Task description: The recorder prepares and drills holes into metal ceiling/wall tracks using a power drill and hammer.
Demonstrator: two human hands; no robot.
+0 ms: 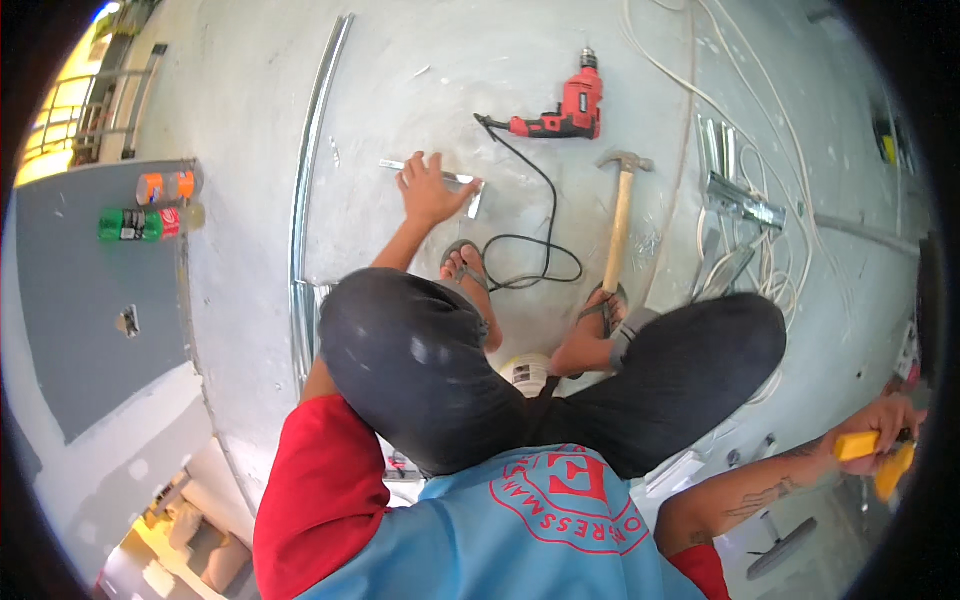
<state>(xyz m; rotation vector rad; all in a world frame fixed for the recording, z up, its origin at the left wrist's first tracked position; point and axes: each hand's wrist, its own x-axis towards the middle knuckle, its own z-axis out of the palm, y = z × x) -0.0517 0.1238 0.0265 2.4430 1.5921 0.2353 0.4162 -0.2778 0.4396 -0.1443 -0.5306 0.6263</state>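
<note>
My left hand (pixel 430 192) rests with its fingers spread over an L-shaped metal piece (pixel 474 206) on the floor. Its fingertips and thumb lie along the piece, which they partly cover. Far out to the right, my right hand (pixel 890 425) is closed around a yellow-handled tool (pixel 856 445); its working end cannot be made out. Beyond my feet lies a red and black power drill (pixel 580 102), its black cord looping back toward my left foot. A claw hammer (pixel 620 225) with a wooden handle lies with its handle end by my right foot.
Long metal channels (pixel 318 130) run along the floor at left. Shorter metal pieces (pixel 740 203) and tangled white cables (pixel 785 235) lie at right. A green bottle (pixel 135 225) and an orange-labelled bottle (pixel 160 188) are at far left. A small white tub (pixel 526 373) sits between my legs.
</note>
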